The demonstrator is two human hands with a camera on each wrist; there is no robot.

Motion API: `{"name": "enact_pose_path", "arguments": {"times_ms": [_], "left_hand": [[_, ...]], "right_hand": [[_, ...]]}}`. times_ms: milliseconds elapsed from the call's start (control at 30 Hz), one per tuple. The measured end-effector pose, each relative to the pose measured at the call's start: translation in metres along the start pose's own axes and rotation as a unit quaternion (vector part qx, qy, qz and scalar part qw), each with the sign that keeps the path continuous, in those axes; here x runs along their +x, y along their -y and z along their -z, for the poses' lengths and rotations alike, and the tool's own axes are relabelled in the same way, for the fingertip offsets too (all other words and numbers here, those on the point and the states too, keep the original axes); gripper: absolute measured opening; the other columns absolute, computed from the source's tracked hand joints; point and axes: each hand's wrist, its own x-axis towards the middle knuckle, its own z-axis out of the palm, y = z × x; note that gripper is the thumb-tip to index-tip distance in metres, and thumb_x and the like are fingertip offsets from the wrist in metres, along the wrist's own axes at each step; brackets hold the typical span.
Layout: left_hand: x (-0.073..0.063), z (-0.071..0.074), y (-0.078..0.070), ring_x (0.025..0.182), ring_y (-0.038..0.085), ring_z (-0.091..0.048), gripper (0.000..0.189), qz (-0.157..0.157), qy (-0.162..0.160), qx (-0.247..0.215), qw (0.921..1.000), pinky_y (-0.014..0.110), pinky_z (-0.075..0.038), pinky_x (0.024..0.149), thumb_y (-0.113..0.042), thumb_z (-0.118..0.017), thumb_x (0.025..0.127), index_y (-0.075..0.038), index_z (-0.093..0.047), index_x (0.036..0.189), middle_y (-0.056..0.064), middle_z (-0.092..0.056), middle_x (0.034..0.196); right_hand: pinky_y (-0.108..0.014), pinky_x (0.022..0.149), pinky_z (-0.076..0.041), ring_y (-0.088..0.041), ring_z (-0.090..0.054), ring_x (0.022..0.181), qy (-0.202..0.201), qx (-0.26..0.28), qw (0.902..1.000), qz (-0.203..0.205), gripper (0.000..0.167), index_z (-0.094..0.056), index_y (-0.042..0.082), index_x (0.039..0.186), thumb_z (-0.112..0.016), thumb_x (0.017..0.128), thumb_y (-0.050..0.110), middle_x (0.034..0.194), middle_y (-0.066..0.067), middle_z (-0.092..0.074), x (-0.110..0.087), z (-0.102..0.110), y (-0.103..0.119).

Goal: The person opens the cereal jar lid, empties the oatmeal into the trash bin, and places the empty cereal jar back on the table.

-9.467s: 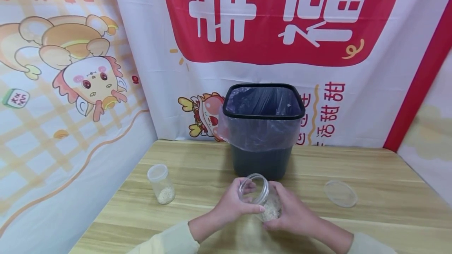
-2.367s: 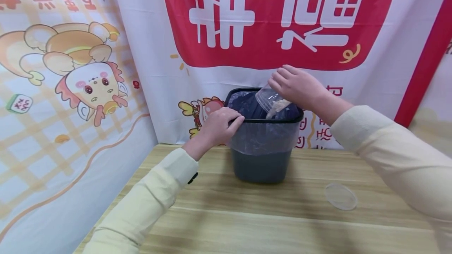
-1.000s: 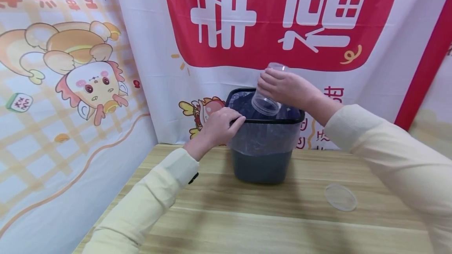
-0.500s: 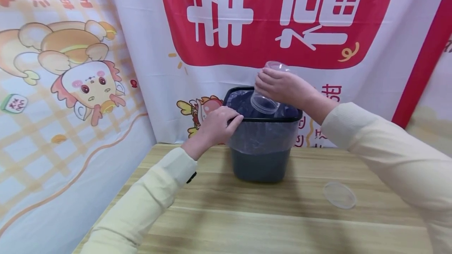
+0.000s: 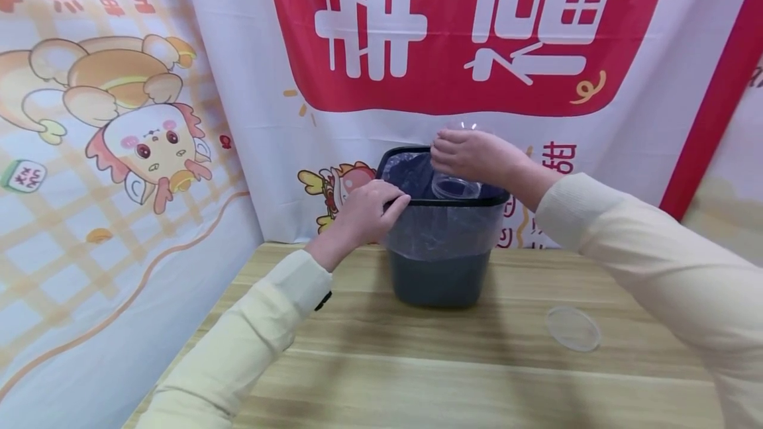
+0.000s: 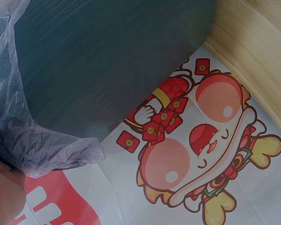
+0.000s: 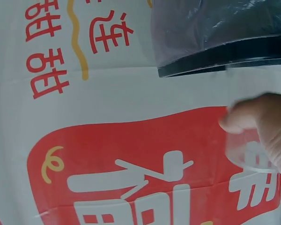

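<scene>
My left hand (image 5: 366, 212) grips the near left part of the black rim of a dark trash bin (image 5: 438, 280) with a clear plastic liner folded over it. In the left wrist view, the edge of that hand (image 6: 7, 197) shows beside the liner (image 6: 51, 145). My right hand (image 5: 477, 157) holds a clear plastic jar (image 5: 456, 187) upside down, its mouth inside the bin's opening. The right wrist view shows the thumb side of the hand (image 7: 267, 126) around the see-through jar (image 7: 241, 145). No grains show in the jar now.
A clear round lid (image 5: 573, 328) lies on the wooden table (image 5: 417, 376), right of the bin. A printed cloth (image 5: 238, 85) hangs close behind the bin and another along the left. My left sleeve (image 5: 238, 349) covers the left part of the table.
Earlier both hands held the jar with pale grains over the table; then my right hand tipped the grains into the bin. In the last half second the inverted jar has moved down. The left hand stays.
</scene>
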Motion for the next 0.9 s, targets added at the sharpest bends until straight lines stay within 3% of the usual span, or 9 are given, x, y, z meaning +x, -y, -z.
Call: {"name": "enact_pose_path", "arguments": {"times_ms": [567,733,900], "left_hand": [[-0.002,-0.0016,0.0005,0.088,0.017,-0.061,0.028,-0.006,-0.011,-0.008,0.9999,0.032,-0.05,0.082,-0.026,-0.052,0.1,-0.01,-0.075,0.097,0.002,-0.07,0.092],[-0.0011,-0.0018,0.0009,0.088,0.017,-0.062,0.028,-0.006,-0.009,-0.004,0.9999,0.032,-0.05,0.083,-0.027,-0.051,0.1,-0.01,-0.075,0.098,0.002,-0.07,0.092],[-0.0006,-0.0012,0.0013,0.088,0.017,-0.061,0.028,-0.005,-0.01,-0.006,0.9999,0.031,-0.05,0.083,-0.027,-0.052,0.1,-0.011,-0.075,0.097,0.002,-0.07,0.092]], "right_hand": [[-0.051,0.113,-0.017,-0.038,-0.037,0.128,-0.007,-0.042,0.999,0.015,0.098,-0.036,0.012,0.144,-0.09,0.062,0.019,0.137,-0.02,-0.044,0.0025,-0.0013,0.0026],[-0.054,0.113,-0.013,-0.04,-0.034,0.131,0.001,-0.048,0.9987,-0.016,0.101,-0.034,0.013,0.145,-0.09,0.061,0.019,0.139,-0.02,-0.042,0.0032,-0.0006,0.0005],[-0.052,0.113,-0.016,-0.04,-0.035,0.13,-0.007,-0.045,0.9989,0.01,0.101,-0.035,0.012,0.145,-0.091,0.061,0.023,0.139,-0.02,-0.042,0.0029,-0.0012,-0.0013]]}}
